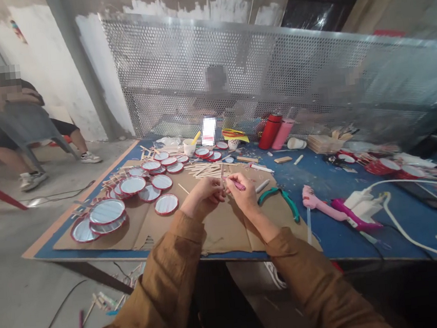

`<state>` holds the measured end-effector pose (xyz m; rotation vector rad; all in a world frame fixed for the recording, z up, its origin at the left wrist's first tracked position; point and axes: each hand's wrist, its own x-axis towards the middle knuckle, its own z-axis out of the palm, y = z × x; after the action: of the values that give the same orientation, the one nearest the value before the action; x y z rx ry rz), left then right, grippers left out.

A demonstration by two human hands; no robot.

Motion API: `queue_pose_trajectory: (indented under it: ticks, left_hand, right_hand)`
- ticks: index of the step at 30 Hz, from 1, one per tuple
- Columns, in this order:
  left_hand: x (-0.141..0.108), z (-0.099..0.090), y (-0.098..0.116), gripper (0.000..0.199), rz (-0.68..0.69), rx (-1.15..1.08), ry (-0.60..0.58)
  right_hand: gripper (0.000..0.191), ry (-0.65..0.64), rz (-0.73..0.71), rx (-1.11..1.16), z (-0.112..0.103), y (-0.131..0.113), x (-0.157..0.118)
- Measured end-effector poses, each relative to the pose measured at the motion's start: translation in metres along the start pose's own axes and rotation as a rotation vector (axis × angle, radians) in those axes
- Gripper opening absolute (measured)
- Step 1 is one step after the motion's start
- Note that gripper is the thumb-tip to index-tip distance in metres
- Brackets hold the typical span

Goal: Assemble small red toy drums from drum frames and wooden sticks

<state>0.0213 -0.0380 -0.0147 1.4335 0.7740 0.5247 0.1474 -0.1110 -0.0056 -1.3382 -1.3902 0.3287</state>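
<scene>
My left hand (208, 190) is closed over the middle of the cardboard, pinching a thin wooden stick (222, 171) that points up. Right against it, my right hand (243, 190) is closed round a small pink-purple tool (238, 185); its exact kind is hidden by the fingers. The two hands meet at the stick. Just beyond them lies a pile of flat wooden sticks (205, 170). Round white discs with red rims (166, 204) lie to the left, some stacked. Beside my right hand are a grey marker-like stick (262, 185) and teal-handled pliers (290, 204).
A pink glue gun (323, 206) and white cables (391, 214) lie at right. Behind stand a phone (208, 131), a paper cup (189, 147), a red bottle (270, 132) and a pink bottle (283, 134). A perforated metal screen (171, 75) borders the table. Another person sits at far left.
</scene>
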Motion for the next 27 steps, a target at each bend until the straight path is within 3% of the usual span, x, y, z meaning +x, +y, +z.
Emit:
queue_pose_trajectory:
  ticks: [6, 10, 14, 20, 24, 27]
  left_hand:
    - [-0.001, 0.002, -0.002, 0.006, 0.026, 0.001, 0.038]
    - [-0.002, 0.003, -0.001, 0.005, 0.075, -0.009, 0.155]
    - [-0.002, 0.002, 0.000, 0.008, 0.119, -0.022, 0.273]
    - [-0.003, 0.002, 0.004, 0.007, 0.052, 0.066, 0.303]
    - [-0.001, 0.002, 0.003, 0.010, 0.064, 0.110, 0.303]
    - [0.000, 0.003, -0.001, 0.011, 0.080, 0.161, 0.286]
  right_hand:
    - [0.020, -0.036, 0.000, -0.055, -0.002, -0.003, -0.004]
    - [0.020, -0.062, -0.108, -0.184, -0.004, -0.009, -0.014]
    - [0.016, -0.214, -0.248, -0.453, -0.011, -0.020, -0.025]
    - [0.023, -0.492, -0.363, -1.154, -0.042, -0.023, -0.031]
    - [0.025, -0.590, -0.353, -1.249, -0.071, -0.021, -0.027]
    - [0.033, -0.509, -0.291, -1.241, -0.084, -0.021, -0.006]
